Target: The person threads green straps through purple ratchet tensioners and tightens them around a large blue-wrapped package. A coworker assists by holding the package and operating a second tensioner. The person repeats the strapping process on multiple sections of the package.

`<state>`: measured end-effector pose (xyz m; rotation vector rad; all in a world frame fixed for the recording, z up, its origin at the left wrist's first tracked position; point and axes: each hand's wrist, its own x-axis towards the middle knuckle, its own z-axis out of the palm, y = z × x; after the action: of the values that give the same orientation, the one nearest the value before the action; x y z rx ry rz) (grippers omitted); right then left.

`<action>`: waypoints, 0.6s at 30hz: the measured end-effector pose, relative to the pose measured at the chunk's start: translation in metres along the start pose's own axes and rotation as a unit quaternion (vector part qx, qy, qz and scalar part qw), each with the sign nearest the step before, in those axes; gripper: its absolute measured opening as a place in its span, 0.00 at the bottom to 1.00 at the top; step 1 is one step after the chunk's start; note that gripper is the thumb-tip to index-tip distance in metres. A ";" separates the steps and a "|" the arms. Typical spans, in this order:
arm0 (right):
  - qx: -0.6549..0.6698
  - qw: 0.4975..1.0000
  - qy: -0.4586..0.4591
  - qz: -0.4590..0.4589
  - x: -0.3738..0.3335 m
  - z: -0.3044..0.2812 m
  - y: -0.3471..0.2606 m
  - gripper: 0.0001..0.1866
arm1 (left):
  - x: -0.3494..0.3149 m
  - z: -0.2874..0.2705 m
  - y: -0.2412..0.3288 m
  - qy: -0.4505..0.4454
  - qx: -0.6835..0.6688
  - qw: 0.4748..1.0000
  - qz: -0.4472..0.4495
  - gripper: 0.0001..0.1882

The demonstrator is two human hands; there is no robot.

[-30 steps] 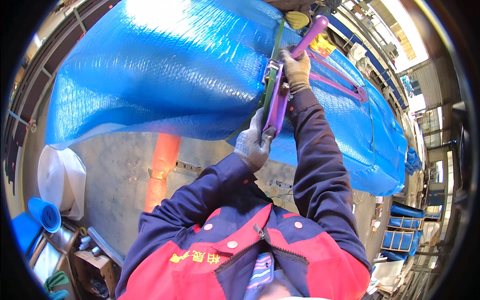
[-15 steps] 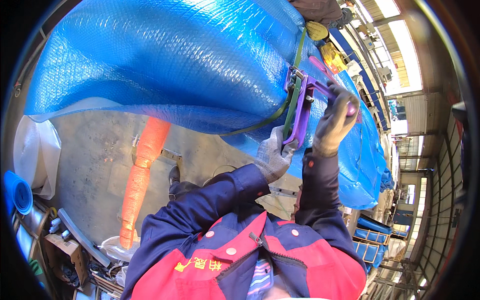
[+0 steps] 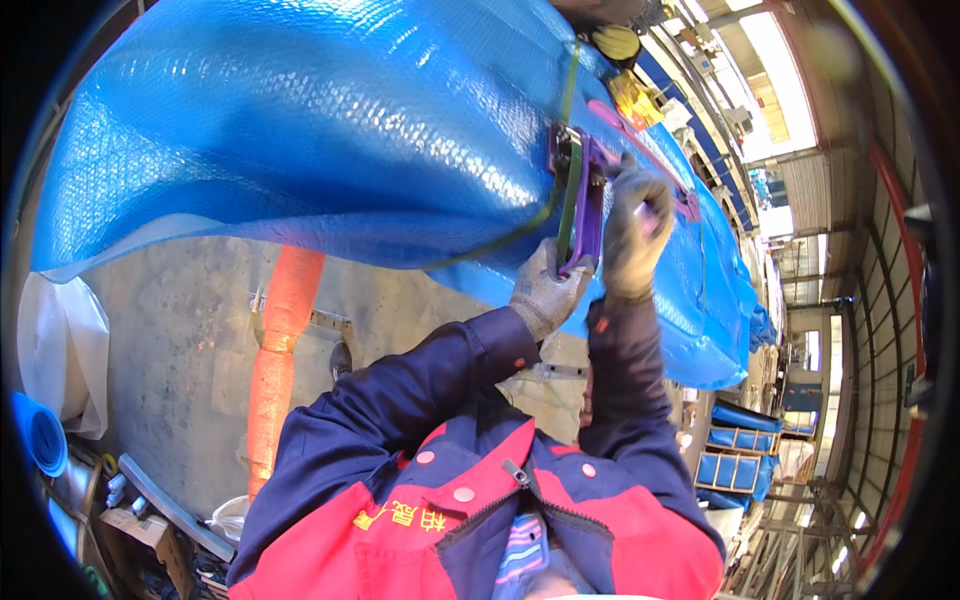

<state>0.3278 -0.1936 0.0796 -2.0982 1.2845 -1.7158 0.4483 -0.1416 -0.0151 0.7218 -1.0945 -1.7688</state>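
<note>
A purple hand strapping tensioner (image 3: 590,228) stands against a large bundle wrapped in blue bubble wrap (image 3: 320,110). Green strapping (image 3: 571,190) runs through the tool and around the bundle. My left hand (image 3: 548,288), in a grey glove, is closed on the tensioner's lower end, with the strap beside its fingers. My gloved right hand (image 3: 636,232) is wrapped round the tool's crank handle, just right of its body; the hand hides most of that handle. Farther right, a second, long-handled pink-purple tool (image 3: 655,148) lies on the wrap.
Orange-wrapped legs or posts (image 3: 282,340) reach down to the grey floor (image 3: 190,330). A white roll of sheeting (image 3: 65,345) and a blue foam roll (image 3: 40,435) stand at left, above a cardboard box (image 3: 150,535). Blue-wrapped stacks (image 3: 740,450) sit at right. Another person's glove (image 3: 616,42) shows at the top.
My right hand has swung inward with the crank, closer to the tensioner's body. The left hand keeps its hold on the tool's lower end. The whole view has shifted a little.
</note>
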 end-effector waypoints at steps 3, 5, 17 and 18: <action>-0.200 0.977 0.031 -0.062 0.019 -0.011 0.005 0.05 | 0.004 0.004 0.003 -0.009 -0.076 0.993 -0.092 0.14; -0.311 0.949 0.000 -0.042 0.089 -0.038 0.014 0.05 | 0.006 0.005 0.006 -0.017 -0.072 0.994 -0.082 0.13; 0.184 0.974 0.068 0.117 0.088 -0.018 0.001 0.06 | 0.009 0.008 0.016 -0.020 -0.119 0.989 -0.085 0.18; 0.172 0.967 0.087 0.166 0.098 -0.019 0.000 0.06 | 0.011 0.008 0.016 -0.014 -0.104 0.990 -0.097 0.14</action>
<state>0.3097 -0.2521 0.1579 -1.4788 1.1929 -1.8398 0.4434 -0.1513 0.0026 0.6948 -0.8646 -2.0284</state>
